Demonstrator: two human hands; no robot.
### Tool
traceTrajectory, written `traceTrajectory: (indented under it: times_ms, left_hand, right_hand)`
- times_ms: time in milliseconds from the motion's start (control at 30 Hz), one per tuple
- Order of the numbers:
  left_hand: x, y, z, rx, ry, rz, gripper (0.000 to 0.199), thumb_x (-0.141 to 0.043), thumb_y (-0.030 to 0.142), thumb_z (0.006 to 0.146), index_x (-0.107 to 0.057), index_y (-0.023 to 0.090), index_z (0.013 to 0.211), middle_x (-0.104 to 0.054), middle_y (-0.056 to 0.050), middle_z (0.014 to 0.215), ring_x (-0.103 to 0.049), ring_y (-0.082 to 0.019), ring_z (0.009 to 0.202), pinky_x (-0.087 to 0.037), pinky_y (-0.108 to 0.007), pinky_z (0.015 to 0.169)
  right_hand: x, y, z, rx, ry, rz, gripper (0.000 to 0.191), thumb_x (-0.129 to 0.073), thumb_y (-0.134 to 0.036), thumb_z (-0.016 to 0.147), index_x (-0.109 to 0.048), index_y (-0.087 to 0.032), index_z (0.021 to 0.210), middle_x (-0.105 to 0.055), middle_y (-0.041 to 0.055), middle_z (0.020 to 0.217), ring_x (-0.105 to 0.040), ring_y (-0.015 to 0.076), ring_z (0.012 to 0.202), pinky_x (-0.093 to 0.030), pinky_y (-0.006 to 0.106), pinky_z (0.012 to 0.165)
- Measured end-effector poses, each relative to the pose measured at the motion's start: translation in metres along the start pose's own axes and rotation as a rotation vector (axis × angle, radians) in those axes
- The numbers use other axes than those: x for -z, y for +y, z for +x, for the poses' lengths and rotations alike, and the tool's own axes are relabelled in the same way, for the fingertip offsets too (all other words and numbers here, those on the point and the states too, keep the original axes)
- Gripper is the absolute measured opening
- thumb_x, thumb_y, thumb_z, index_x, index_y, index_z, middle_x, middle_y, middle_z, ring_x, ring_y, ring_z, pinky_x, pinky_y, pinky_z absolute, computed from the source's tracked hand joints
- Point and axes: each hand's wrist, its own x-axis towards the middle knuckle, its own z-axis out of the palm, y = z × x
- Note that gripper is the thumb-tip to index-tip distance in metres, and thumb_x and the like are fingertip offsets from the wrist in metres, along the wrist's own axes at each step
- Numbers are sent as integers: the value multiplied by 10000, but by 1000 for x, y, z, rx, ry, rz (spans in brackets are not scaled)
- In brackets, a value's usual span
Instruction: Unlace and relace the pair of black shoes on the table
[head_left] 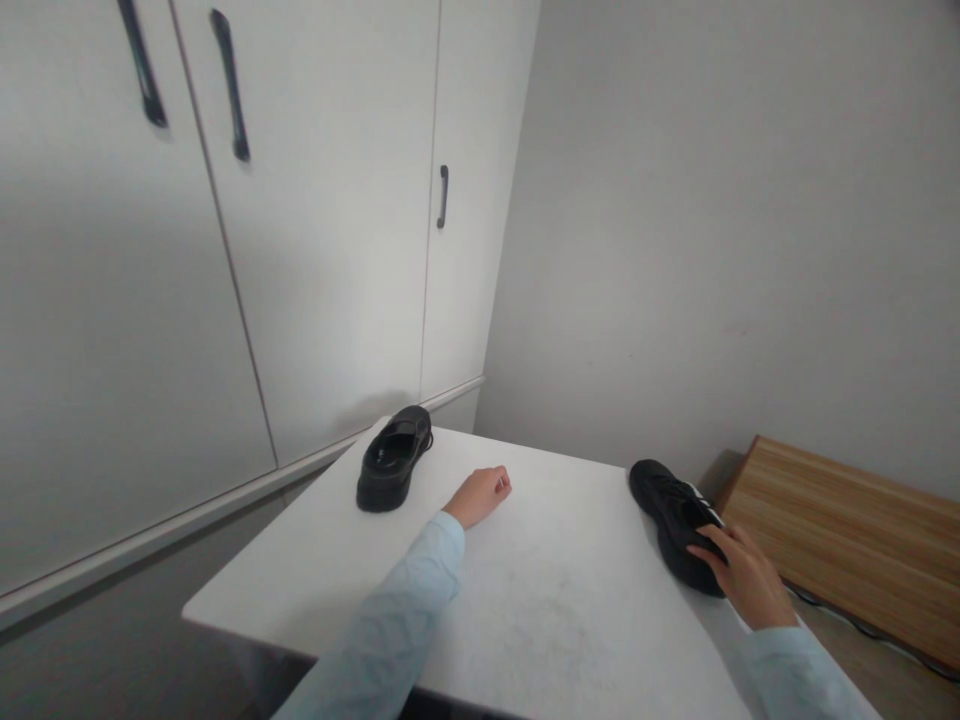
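A black lace-up shoe (670, 520) rests at the right edge of the white table (547, 610), its toe toward the wall. My right hand (742, 575) grips this shoe at the heel, thumb on the near side and fingers at the opening. Another black shoe (393, 460) stands at the far left corner of the table, its opening facing up. Between the two shoes, my left hand (480, 496) lies on the tabletop with its fingers curled in and nothing visible in them. Both forearms wear light blue sleeves.
White cabinets (337, 230) with dark handles rise behind the table's left side. A grey wall (712, 240) stands at the back. To the right of the table is a wood-grain panel (847, 540), with a dark cable (847, 618) along its lower edge.
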Motion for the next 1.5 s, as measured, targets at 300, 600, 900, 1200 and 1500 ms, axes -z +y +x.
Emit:
traceTrajectory:
  times_ms: [300, 600, 900, 1200, 1500]
  left_hand:
    - [-1, 0, 0, -10, 2, 23, 163, -445, 220, 813, -598, 167, 794, -637, -38, 738, -579, -160, 692, -401, -250, 638]
    - [1, 1, -1, 8, -10, 45, 156, -458, 219, 811, -605, 167, 808, -642, -32, 752, -579, -156, 709, -409, -248, 661]
    - [2, 2, -1, 10, -20, 43, 155, -458, 215, 811, -604, 166, 813, -642, -30, 757, -582, -155, 715, -412, -248, 668]
    - [2, 2, -2, -3, -21, 106, 159, -453, 220, 827, -602, 166, 834, -650, -46, 775, -593, -170, 725, -416, -256, 665]
    - [1, 0, -1, 14, -11, 171, 145, -459, 183, 821, -603, 166, 820, -650, -42, 769, -592, -165, 722, -422, -258, 679]
  right_hand:
    - [-11, -6, 1, -65, -31, 98, 230, -468, -402, 802, -604, -225, 860, -614, 93, 882, -640, 244, 771, -514, 358, 675]
    - [-6, -10, 20, -157, -257, 51, 205, -563, -357, 728, -611, -218, 871, -634, 56, 812, -645, 225, 717, -502, 317, 663]
    - [5, -68, 49, -56, -430, -333, 263, -661, -190, 717, -628, -129, 971, -682, 137, 872, -627, 310, 857, -452, 376, 749]
    - [-2, -207, 65, 142, -263, -109, 154, -541, -207, 850, -610, -169, 983, -658, 94, 928, -594, 246, 884, -438, 330, 735]
    - [-59, -219, 50, 120, -300, 196, 227, -435, -110, 868, -601, -159, 1015, -657, 69, 852, -609, 181, 808, -437, 264, 757]
